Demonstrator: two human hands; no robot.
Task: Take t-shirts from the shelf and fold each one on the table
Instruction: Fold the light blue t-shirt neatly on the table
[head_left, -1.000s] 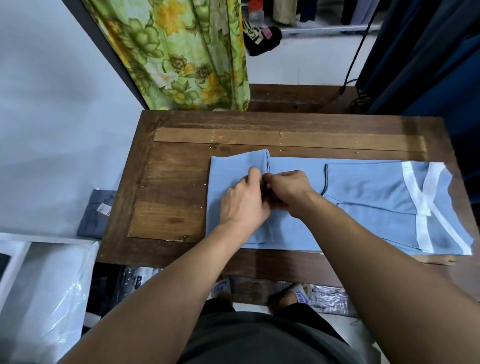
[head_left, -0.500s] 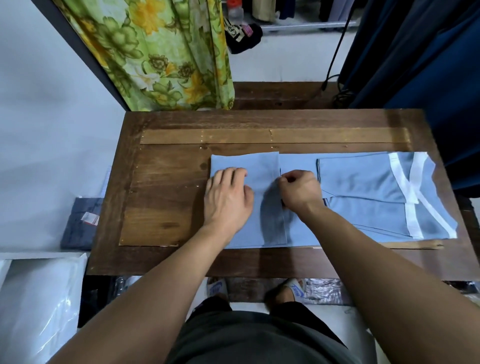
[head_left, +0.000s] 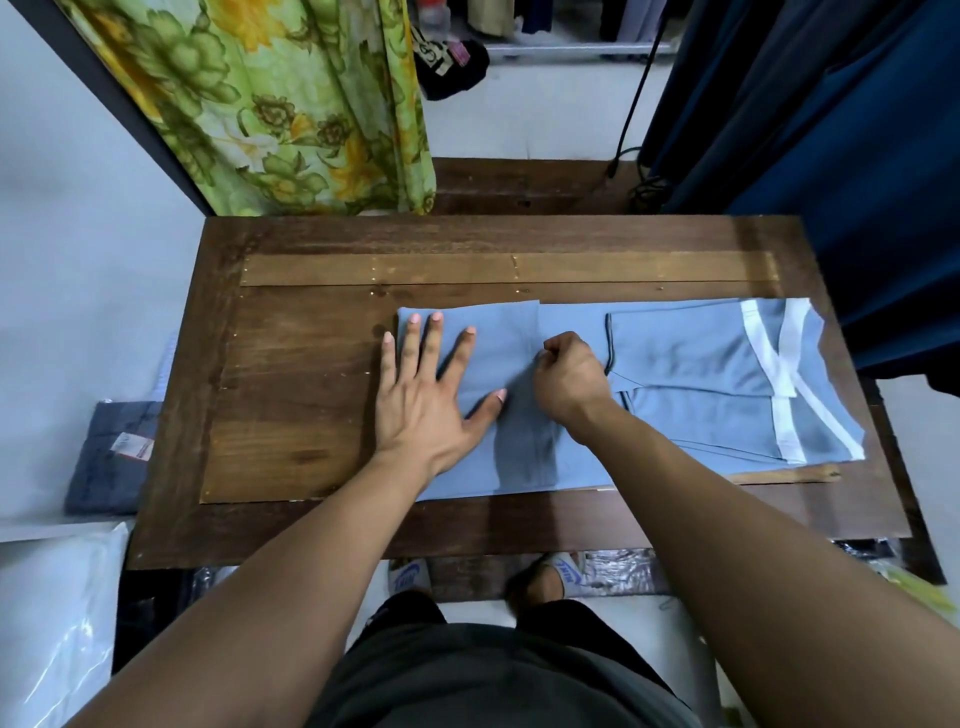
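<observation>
Blue t-shirt (head_left: 691, 358) flat under left hand (head_left: 423, 400) — right hand (head_left: 569, 382) pinches its fold.

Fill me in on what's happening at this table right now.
A person is folding a light blue t-shirt on a wooden table. The shirt lies in a long strip across the table, its left end already turned over. The left hand presses flat, fingers spread, on that folded end. The right hand is curled beside it at the middle of the shirt and seems to pinch the cloth, though the grip itself is hidden. The end with the white stripes lies untouched on the right.
</observation>
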